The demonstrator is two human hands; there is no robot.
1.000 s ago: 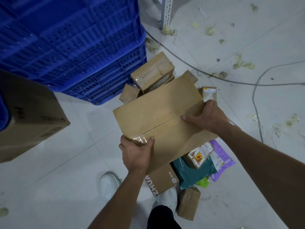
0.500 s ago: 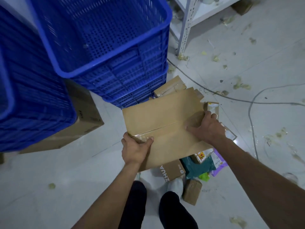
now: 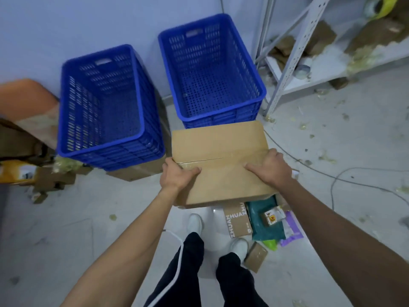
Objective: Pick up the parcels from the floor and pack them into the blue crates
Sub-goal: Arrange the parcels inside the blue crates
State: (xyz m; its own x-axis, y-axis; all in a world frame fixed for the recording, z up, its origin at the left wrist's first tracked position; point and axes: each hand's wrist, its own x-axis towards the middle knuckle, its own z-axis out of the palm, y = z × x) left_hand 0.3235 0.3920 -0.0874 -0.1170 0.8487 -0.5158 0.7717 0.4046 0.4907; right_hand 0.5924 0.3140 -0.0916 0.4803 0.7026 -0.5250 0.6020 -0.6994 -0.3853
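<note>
In the head view, a box (image 3: 221,147) is held at centre, its left edge gripped by the left hand (image 3: 177,177) and its right edge by the right hand (image 3: 269,170), thumbs laid on top. The left crate (image 3: 99,103) is seen at 10 o'clock and the right crate (image 3: 210,72) at 12. Other parcels (image 3: 265,227) are left on the floor (image 3: 66,229) at 5.

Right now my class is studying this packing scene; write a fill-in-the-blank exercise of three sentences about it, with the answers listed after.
The left blue crate and right blue crate are both ____ inside.
The left hand and right hand grip a large cardboard box, held nearest the ____ of the two.
The ZHUANZHUAN box lies on the ____, beside a teal mailer bag.
Missing words: empty; right; floor.
</note>
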